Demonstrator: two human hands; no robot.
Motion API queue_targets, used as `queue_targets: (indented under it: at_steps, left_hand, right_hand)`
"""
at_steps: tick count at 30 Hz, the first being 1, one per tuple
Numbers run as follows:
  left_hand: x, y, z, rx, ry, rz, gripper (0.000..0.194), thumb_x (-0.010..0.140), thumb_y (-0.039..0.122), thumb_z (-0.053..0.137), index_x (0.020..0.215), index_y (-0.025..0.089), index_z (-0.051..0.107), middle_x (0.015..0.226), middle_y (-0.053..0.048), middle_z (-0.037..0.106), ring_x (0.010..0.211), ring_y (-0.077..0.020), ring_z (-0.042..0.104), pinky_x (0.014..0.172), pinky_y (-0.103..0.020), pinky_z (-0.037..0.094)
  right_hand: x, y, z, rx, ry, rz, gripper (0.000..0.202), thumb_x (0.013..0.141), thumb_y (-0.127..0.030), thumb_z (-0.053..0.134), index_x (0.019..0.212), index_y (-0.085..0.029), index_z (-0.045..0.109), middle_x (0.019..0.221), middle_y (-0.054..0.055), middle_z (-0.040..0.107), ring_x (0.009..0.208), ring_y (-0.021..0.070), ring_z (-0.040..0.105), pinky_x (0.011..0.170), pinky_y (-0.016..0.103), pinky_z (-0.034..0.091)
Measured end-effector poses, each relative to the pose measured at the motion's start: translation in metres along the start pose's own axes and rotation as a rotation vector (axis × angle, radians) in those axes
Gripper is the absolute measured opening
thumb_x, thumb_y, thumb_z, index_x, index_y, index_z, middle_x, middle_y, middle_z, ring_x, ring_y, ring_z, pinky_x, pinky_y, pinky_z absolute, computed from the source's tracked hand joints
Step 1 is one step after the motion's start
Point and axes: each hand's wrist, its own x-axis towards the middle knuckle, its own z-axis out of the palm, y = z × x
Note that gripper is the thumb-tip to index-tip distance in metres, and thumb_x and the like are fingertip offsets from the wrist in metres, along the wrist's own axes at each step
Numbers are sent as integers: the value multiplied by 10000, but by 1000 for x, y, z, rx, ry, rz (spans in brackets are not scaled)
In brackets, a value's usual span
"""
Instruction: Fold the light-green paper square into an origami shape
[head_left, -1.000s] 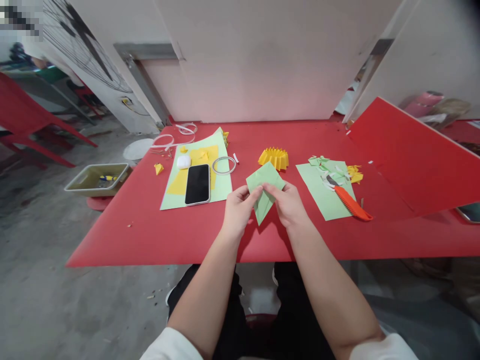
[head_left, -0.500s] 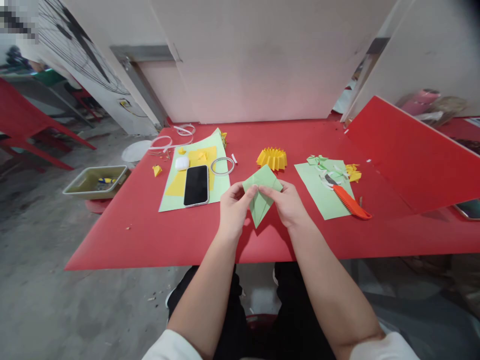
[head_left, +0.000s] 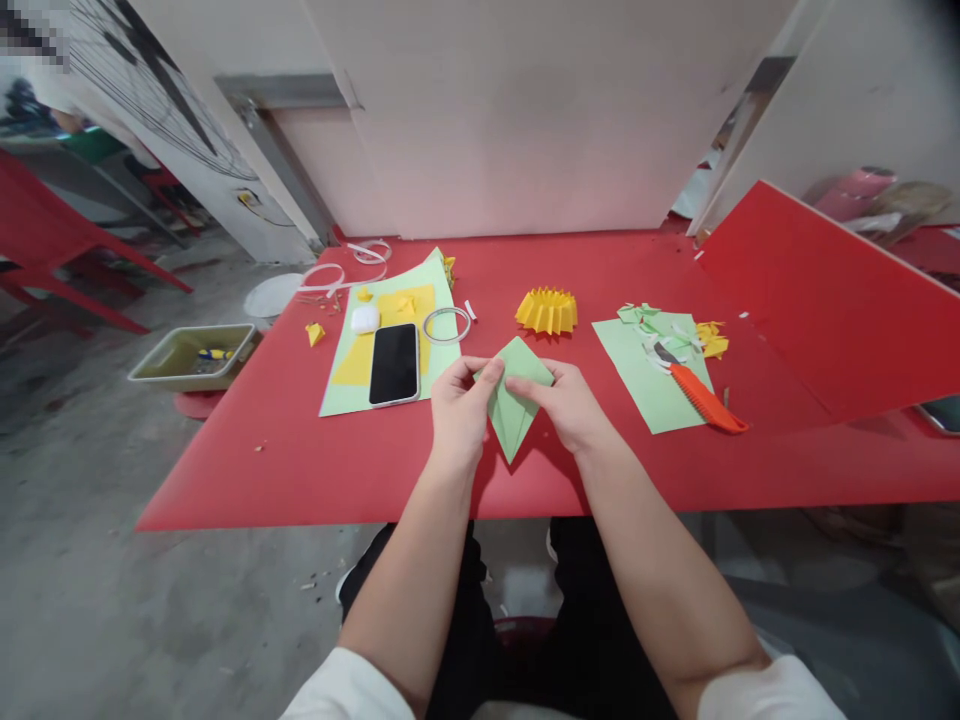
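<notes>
Between my hands is a piece of folded green paper (head_left: 514,415), kite-shaped with its long point toward me and creases down its lower half. My left hand (head_left: 461,405) pinches its left edge, the thumb on top near the upper left. My right hand (head_left: 564,402) grips the right edge, with its thumb lying across the face. The paper is held just above the red tabletop (head_left: 337,470). Beyond it stands a pleated yellow paper piece (head_left: 547,312). The fingers under the paper are mostly hidden.
Left of my hands, a phone (head_left: 394,365), a white case (head_left: 365,319) and a tape-like ring (head_left: 446,325) lie on green and yellow sheets. To the right, an orange-handled knife (head_left: 705,397) rests on a green sheet (head_left: 637,385) with paper scraps. A red board (head_left: 832,300) leans at far right.
My left thumb has shifted up and left, apart from my right thumb. The folded paper has turned slightly, and more of its face shows. The view has moved a little.
</notes>
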Motion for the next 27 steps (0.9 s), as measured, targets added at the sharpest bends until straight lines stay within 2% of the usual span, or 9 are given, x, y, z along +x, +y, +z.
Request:
queue_targets:
  at_steps: [4,8,13,15,20,27]
  left_hand:
    - [1,-1,-1,1,-11,-27,231,689,371,706,694,170,594,598,42,553,507,-65,483,486,-180,399]
    - [1,-4,2,-16,-116,-118,264,700,423,685,760,182,595,632,38,573,516,-71,496,482,-185,391]
    - [-2,-7,4,23,-134,-104,255,689,376,705,642,167,566,570,42,530,528,-77,486,526,-201,406]
    - [-3,-7,4,61,-183,-123,255,686,363,709,630,164,560,564,41,520,524,-73,475,521,-195,403]
    - [-7,-7,6,134,-329,-218,257,689,368,697,633,168,546,561,38,512,495,-70,464,473,-188,403]
    - [-17,-12,13,300,-465,-283,246,735,401,627,686,163,583,679,-44,620,642,-154,597,494,-230,459]
  right_hand:
    - [1,1,1,11,22,-10,291,587,-367,767,806,-189,695,757,25,709,688,191,657,653,329,529]
    - [3,2,2,93,140,-35,308,572,-361,777,815,-193,687,795,35,716,711,197,664,694,348,532]
    - [5,4,0,163,206,-74,259,586,-336,773,787,-200,682,791,29,710,716,187,659,716,351,531]
    - [6,4,-2,190,246,-85,246,581,-322,776,772,-202,678,780,23,705,705,180,651,703,346,531]
    - [9,-1,-12,212,336,-121,242,574,-316,771,746,-188,658,758,24,695,702,182,645,713,353,534]
    - [14,-9,-33,222,491,-269,260,595,-287,750,818,-192,656,884,43,706,853,203,653,836,369,520]
